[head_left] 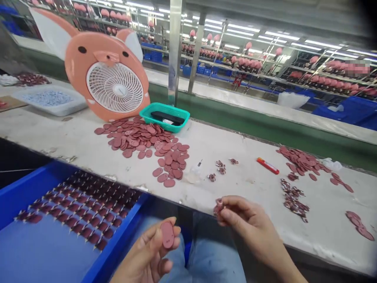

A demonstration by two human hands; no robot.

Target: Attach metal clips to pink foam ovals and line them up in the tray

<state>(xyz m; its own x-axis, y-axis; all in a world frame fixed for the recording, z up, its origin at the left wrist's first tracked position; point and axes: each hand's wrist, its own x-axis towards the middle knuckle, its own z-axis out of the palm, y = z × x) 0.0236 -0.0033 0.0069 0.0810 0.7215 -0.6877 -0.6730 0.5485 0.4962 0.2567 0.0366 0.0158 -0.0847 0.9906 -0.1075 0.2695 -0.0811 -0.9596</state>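
1. At far left, a blue tray sits just below the edge of the worktop, holding neat rows of small dark-red parts.
2. Beyond it on the worktop, a white tray holds many small pale-blue pieces.
3. A pink pig-shaped desk fan stands behind a heap of pink oval pieces, which spreads across the worktop.
4. The left hand is closed around a flat pink oval piece, gripping it upright between thumb and fingers, just beside the blue tray's rim.
5. A teal plastic basket stands just right of the fan, with a black object inside.
6. The right hand is pinching a small cluster of dark-red bits at its fingertips, just in front of the worktop's edge.
7. Further right lie a red lighter, a spread of pink ovals, and a loose strip of dark-red parts.
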